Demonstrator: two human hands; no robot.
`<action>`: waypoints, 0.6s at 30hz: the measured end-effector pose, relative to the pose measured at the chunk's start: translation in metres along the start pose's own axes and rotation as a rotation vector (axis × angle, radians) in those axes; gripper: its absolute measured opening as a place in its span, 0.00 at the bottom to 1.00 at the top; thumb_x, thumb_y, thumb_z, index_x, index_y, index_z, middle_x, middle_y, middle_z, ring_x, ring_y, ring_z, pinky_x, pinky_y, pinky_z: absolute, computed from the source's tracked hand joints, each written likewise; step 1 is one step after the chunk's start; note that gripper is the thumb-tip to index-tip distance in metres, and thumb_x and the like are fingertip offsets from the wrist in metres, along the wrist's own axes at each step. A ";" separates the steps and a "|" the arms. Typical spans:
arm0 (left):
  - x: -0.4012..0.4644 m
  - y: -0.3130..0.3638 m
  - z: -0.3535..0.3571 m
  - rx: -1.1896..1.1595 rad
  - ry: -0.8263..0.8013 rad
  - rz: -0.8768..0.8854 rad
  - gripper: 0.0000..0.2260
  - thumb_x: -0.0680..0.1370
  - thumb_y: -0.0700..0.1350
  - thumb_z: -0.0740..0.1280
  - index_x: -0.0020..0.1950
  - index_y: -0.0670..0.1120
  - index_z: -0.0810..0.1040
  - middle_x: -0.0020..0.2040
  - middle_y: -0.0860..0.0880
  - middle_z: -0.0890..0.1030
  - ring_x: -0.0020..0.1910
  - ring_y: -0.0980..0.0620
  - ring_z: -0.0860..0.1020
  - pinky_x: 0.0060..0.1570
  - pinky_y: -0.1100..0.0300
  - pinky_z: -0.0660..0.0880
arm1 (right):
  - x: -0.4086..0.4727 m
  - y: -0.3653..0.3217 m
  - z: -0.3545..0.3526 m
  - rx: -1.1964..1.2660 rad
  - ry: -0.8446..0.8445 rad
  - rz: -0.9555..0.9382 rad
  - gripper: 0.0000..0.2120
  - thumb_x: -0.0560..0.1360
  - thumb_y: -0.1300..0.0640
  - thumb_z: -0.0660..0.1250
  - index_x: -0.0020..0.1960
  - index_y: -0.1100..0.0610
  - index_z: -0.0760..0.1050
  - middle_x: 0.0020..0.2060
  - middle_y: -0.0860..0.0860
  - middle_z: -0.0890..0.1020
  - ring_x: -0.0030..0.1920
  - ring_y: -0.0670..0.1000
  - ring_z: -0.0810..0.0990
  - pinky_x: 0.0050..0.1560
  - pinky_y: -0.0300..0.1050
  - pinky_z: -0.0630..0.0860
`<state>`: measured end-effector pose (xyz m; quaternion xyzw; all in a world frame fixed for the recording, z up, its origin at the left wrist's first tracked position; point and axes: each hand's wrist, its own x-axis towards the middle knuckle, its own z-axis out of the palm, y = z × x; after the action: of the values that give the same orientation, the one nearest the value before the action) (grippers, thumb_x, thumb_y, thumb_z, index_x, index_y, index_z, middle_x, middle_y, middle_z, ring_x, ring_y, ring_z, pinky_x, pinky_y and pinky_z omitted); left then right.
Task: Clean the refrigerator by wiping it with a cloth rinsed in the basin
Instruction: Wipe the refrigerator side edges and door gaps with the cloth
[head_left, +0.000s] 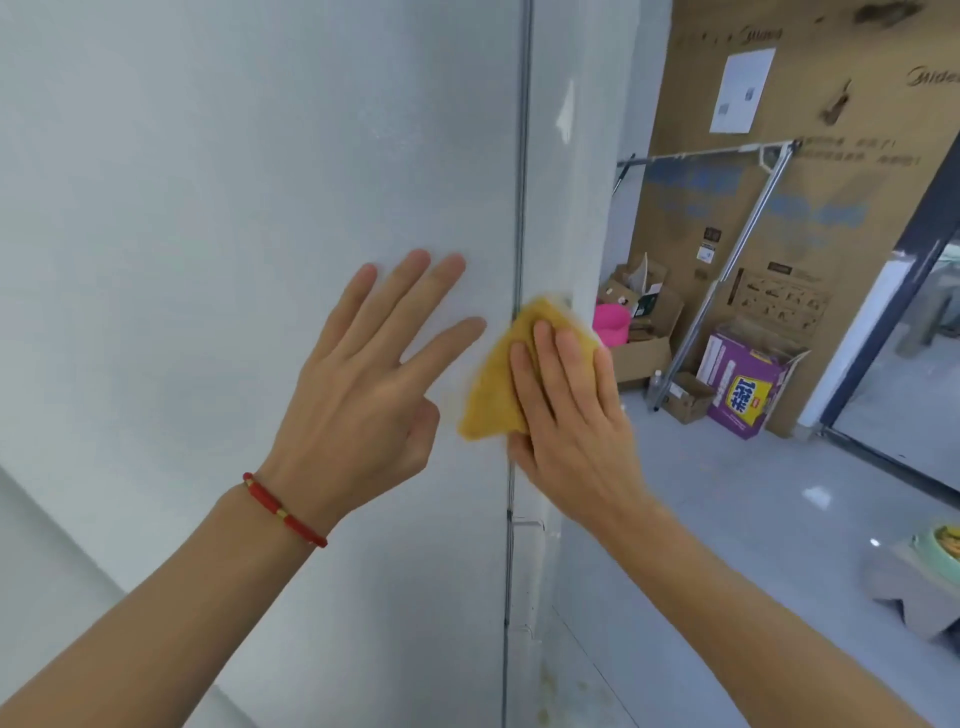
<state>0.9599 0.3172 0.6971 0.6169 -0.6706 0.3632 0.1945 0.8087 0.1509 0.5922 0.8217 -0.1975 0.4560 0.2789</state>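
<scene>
Head view | one yellow cloth (498, 384), one refrigerator (260, 208) | right hand (566, 415) — straight fingers pressing cloth | left hand (363, 395) — fingers spread, holding nothing

The refrigerator (260, 182) runs off the frame at twelve, nine and six o'clock, so its full outline cannot be seen. Part of the yellow cloth (498, 384) lies hidden under the fingers of the right hand (566, 415), and its edge toward one o'clock is blurred. At four o'clock a green basin (943, 551) is cut by the frame edge; its contents cannot be made out. Print on the tall cardboard box (810, 171) at two o'clock is too smeared to read fully.
</scene>
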 end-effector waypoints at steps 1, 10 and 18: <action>0.011 0.002 -0.004 0.006 0.031 -0.012 0.31 0.69 0.30 0.64 0.73 0.42 0.76 0.80 0.40 0.64 0.81 0.38 0.59 0.76 0.35 0.59 | 0.035 0.015 -0.012 0.006 0.053 0.009 0.33 0.82 0.48 0.63 0.81 0.63 0.61 0.81 0.61 0.56 0.82 0.59 0.51 0.81 0.64 0.53; 0.015 0.019 0.000 -0.041 0.055 -0.140 0.25 0.70 0.33 0.61 0.67 0.40 0.79 0.74 0.42 0.74 0.76 0.39 0.69 0.72 0.41 0.67 | -0.060 -0.008 0.028 -0.042 -0.006 -0.031 0.32 0.79 0.54 0.67 0.80 0.64 0.64 0.80 0.62 0.62 0.82 0.62 0.55 0.79 0.65 0.58; -0.020 0.022 0.003 -0.068 -0.067 -0.194 0.24 0.70 0.35 0.61 0.65 0.42 0.80 0.72 0.42 0.76 0.74 0.39 0.71 0.72 0.44 0.67 | -0.116 0.022 0.014 -0.088 -0.270 -0.460 0.28 0.83 0.64 0.56 0.82 0.65 0.57 0.82 0.61 0.57 0.83 0.61 0.51 0.80 0.62 0.55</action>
<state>0.9421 0.3287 0.6753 0.6838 -0.6259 0.2989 0.2268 0.7462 0.1334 0.4927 0.8854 -0.0608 0.2581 0.3818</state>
